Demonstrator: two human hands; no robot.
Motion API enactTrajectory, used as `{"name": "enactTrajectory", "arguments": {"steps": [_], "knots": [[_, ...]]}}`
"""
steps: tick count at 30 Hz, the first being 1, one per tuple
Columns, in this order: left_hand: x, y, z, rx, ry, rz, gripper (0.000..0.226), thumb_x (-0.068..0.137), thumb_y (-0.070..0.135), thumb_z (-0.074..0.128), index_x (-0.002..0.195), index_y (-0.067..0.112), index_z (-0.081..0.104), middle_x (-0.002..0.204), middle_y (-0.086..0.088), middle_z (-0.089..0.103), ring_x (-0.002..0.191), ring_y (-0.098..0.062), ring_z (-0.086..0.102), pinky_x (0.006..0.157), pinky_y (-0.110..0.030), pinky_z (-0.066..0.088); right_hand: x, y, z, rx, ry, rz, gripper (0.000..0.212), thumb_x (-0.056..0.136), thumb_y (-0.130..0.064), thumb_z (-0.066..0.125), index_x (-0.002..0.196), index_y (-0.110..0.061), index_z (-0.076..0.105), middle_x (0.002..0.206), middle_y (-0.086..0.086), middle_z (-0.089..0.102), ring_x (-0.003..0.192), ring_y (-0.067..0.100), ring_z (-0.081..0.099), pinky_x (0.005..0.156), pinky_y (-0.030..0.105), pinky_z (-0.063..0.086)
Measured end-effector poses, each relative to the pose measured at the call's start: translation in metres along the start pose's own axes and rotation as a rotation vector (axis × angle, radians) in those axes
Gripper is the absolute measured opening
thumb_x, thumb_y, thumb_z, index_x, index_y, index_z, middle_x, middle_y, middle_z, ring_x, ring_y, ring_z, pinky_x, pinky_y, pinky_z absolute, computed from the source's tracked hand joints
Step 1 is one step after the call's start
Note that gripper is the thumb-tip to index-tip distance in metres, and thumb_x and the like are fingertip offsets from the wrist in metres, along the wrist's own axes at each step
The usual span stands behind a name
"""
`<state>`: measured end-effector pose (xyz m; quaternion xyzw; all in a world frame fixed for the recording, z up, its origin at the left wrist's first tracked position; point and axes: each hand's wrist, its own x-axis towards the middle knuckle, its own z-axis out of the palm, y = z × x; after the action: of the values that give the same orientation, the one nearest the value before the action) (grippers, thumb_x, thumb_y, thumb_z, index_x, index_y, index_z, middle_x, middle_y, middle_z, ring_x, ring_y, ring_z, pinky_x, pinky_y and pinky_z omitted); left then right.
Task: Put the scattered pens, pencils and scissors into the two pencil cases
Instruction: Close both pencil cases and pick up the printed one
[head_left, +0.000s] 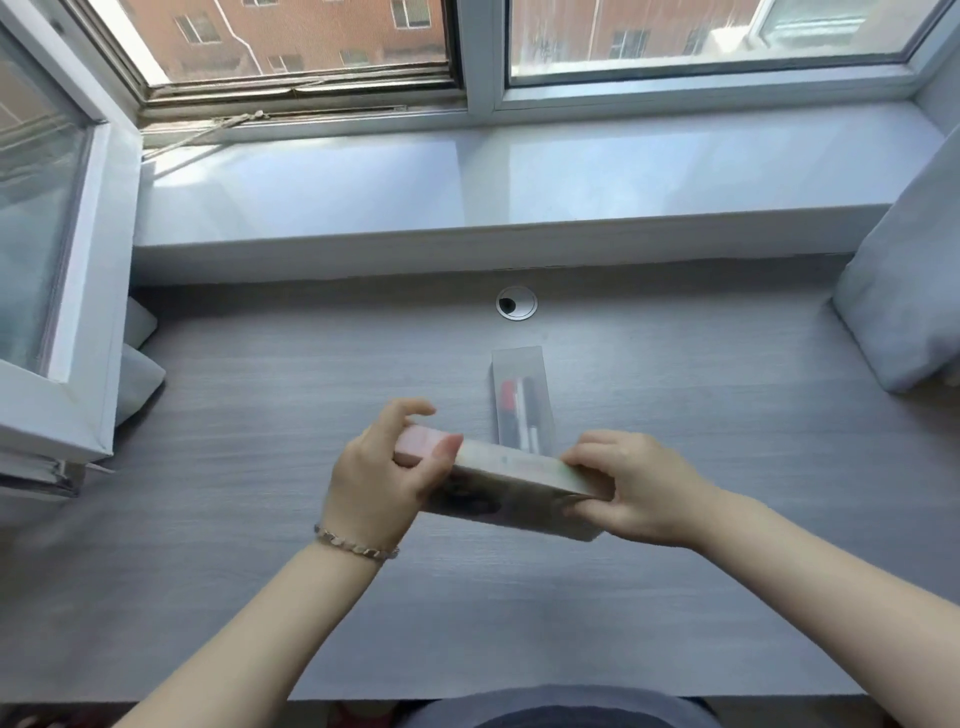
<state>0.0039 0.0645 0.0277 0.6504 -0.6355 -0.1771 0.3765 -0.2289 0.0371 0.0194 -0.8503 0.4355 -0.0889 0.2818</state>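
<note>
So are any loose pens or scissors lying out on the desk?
No, the desk shows only the clear case with pens inside and the box-shaped case held by both hands.

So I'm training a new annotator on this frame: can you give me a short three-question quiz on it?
1. True or false: both hands grip the long pale rectangular pencil case.
2. Where is the clear plastic pencil case? A) windowsill B) grey wooden desk C) lap
3. Which wrist wears the silver chain bracelet?

Key: 1 true, left hand and right hand at its ends. 2 B. 3 left.
</note>
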Motion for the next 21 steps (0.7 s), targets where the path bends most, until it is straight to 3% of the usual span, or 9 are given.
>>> {"name": "enactTrajectory", "arguments": {"steps": [2, 4, 7, 9, 11, 13, 15, 18, 21], "knots": [[0.010, -0.016, -0.008, 0.167, -0.247, 0.169, 0.059, 0.059, 0.079, 0.046, 0.089, 0.030, 0.057, 0.072, 0.007, 0.062, 0.067, -0.005, 0.052, 0.050, -0.016, 0.037, 0.010, -0.004, -0.015, -0.119, -0.140, 0.001, 0.031, 0.076, -0.033, 0.064, 0.095, -0.010, 0.065, 0.080, -0.002, 0.050, 0.077, 0.021, 0.052, 0.057, 0.026, 0.025], [0.012, -0.020, -0.007, 0.407, -0.424, 0.337, 0.068, 0.056, 0.087, 0.034, 0.080, 0.029, 0.059, 0.064, 0.011, 0.064, 0.054, -0.006, 0.058, 0.041, -0.015, 0.032, 0.025, -0.016, -0.029, -0.201, -0.244, -0.017, 0.029, 0.078, -0.035, 0.065, 0.094, -0.011, 0.063, 0.084, -0.002, 0.051, 0.080, 0.018, 0.048, 0.061, 0.026, 0.024], [0.005, -0.015, 0.003, 0.527, -0.390, 0.375, 0.059, 0.055, 0.076, 0.039, 0.061, 0.018, 0.051, 0.047, 0.006, 0.057, 0.042, -0.016, 0.057, 0.039, -0.017, 0.023, 0.047, -0.034, -0.038, -0.259, -0.254, -0.090, 0.031, 0.079, -0.037, 0.063, 0.102, -0.015, 0.063, 0.098, 0.001, 0.060, 0.092, 0.019, 0.052, 0.066, 0.026, 0.028], [0.005, -0.015, 0.002, 0.444, -0.341, 0.122, 0.056, 0.053, 0.075, 0.043, 0.058, 0.020, 0.041, 0.048, 0.002, 0.053, 0.051, -0.022, 0.056, 0.044, -0.023, 0.027, 0.057, -0.034, -0.041, -0.101, -0.136, -0.055, 0.036, 0.081, -0.035, 0.063, 0.114, -0.020, 0.061, 0.112, -0.002, 0.061, 0.104, 0.016, 0.053, 0.078, 0.026, 0.038], [0.002, -0.019, 0.003, 0.223, -0.326, -0.256, 0.053, 0.060, 0.069, 0.059, 0.059, 0.020, 0.041, 0.052, 0.005, 0.051, 0.058, -0.021, 0.054, 0.048, -0.030, 0.031, 0.064, -0.026, -0.040, 0.139, 0.103, 0.022, 0.044, 0.085, -0.029, 0.062, 0.127, -0.021, 0.053, 0.123, -0.004, 0.056, 0.114, 0.011, 0.049, 0.095, 0.019, 0.036], [-0.002, -0.026, 0.014, -0.022, -0.208, -0.560, 0.038, 0.072, 0.049, 0.069, 0.066, 0.015, 0.054, 0.059, 0.007, 0.056, 0.062, -0.017, 0.054, 0.050, -0.023, 0.035, 0.069, -0.009, -0.032, 0.303, 0.281, 0.166, 0.048, 0.087, -0.024, 0.061, 0.132, -0.021, 0.047, 0.124, -0.005, 0.053, 0.113, 0.010, 0.049, 0.099, 0.021, 0.036], [-0.004, -0.035, 0.029, -0.158, -0.090, -0.766, 0.031, 0.078, 0.040, 0.067, 0.073, 0.011, 0.056, 0.067, 0.004, 0.059, 0.065, -0.016, 0.054, 0.051, -0.023, 0.036, 0.072, 0.007, -0.015, 0.373, 0.259, 0.379, 0.044, 0.087, -0.021, 0.059, 0.130, -0.017, 0.049, 0.125, 0.002, 0.056, 0.111, 0.015, 0.053, 0.098, 0.027, 0.040], [0.001, -0.052, 0.054, -0.223, -0.058, -0.862, 0.028, 0.079, 0.035, 0.067, 0.087, 0.011, 0.054, 0.087, -0.007, 0.065, 0.075, -0.022, 0.057, 0.062, -0.029, 0.041, 0.070, 0.027, 0.017, 0.431, 0.091, 0.659, 0.040, 0.088, -0.020, 0.056, 0.127, -0.012, 0.051, 0.128, 0.013, 0.056, 0.115, 0.024, 0.055, 0.096, 0.032, 0.042], [0.007, -0.054, 0.076, -0.136, -0.210, -0.832, 0.046, 0.078, 0.037, 0.067, 0.113, 0.013, 0.049, 0.113, -0.013, 0.058, 0.098, -0.028, 0.057, 0.085, -0.033, 0.044, 0.067, 0.037, 0.043, 0.518, 0.035, 0.807, 0.047, 0.088, -0.021, 0.057, 0.132, -0.009, 0.046, 0.131, 0.018, 0.053, 0.118, 0.027, 0.053, 0.098, 0.032, 0.041]]}}
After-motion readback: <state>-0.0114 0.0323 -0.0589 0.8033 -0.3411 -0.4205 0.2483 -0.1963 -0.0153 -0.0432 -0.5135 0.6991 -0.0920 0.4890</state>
